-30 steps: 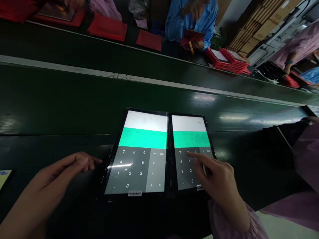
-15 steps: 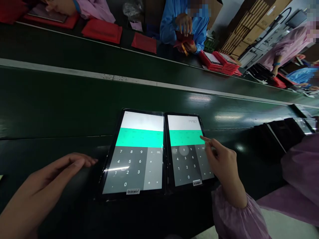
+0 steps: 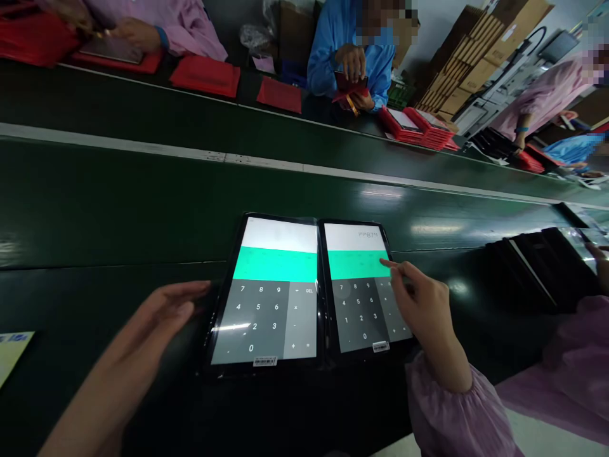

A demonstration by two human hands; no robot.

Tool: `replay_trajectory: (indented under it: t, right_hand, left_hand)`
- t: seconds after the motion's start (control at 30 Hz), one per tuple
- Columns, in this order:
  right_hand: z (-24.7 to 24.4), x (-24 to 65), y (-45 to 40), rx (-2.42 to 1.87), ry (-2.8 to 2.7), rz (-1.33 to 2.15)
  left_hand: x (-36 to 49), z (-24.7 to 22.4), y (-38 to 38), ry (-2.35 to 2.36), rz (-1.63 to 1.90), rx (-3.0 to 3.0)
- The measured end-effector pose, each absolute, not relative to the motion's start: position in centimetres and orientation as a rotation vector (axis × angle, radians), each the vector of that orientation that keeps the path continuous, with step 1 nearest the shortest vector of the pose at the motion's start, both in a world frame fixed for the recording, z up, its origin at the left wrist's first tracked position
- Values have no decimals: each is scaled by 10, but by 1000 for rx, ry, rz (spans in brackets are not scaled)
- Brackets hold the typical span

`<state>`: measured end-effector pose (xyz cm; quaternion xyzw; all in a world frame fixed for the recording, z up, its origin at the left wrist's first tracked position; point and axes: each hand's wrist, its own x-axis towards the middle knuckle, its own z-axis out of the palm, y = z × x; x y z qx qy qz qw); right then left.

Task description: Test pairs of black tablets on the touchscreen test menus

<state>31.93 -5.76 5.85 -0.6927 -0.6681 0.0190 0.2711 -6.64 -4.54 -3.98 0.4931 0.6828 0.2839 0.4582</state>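
Two tablets lie side by side on the dark table, the left tablet (image 3: 266, 304) and the right tablet (image 3: 364, 285). Both screens show a calculator with a bright green band, and each has a small barcode label at its lower edge. Characters stand in the display of the right one. My right hand (image 3: 423, 308) is over the right edge of that tablet, its index finger stretched out at the green band; whether the tip touches the glass I cannot tell. Holding nothing, my left hand (image 3: 157, 324) hovers beside the left tablet with its fingers stretched toward it.
Beyond a pale rail (image 3: 157, 149), people in blue and pink sleeves handle items at another bench. Red pouches (image 3: 207, 75) and stacked red packs (image 3: 423, 127) lie there. Black tablets (image 3: 533, 266) stand at the right, near another person. A yellow sheet (image 3: 13, 355) is at the left edge.
My left hand has moved right and slightly up, nearer the left tablet. More characters show on the right display. The view has shifted a little, bringing more of the yellow sheet into sight.
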Motion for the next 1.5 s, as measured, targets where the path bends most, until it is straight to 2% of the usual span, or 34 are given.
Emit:
replay_trajectory:
  t: [0.1,0.23,0.4,0.7,0.87,1.1,1.3,1.4,1.5]
  right_hand:
    - [67,302,-64,-1848,-1837,78]
    - [77,258,-76,-1764,-1954,90]
    - [60,212,-63,-1667,-2165,216]
    - [45,210,-41,-1814,-2217,147]
    - [45,205,-43,-1786,-2181,144]
    - [45,206,-44,-1856,-2108,104]
    - [44,182,-56,-1497,-2263,500]
    - [45,176,-56,-1457,-2273,510]
    - [49,188,-51,-1590,-2121,399]
  left_hand:
    - [-44,-29,-48,1616,610,892]
    - [-17,-11,-60,1554,706,978]
    - [-6,3,-70,1537,776,1001]
    - [-19,-13,-58,1522,827,1054]
    - [-32,-18,-19,1452,676,1301]
    - [-29,21,29,1441,296,1540]
    - [-26,19,29,1413,280,1591]
    - [-24,18,26,1417,248,1622]
    - [-21,20,25,1436,202,1666]
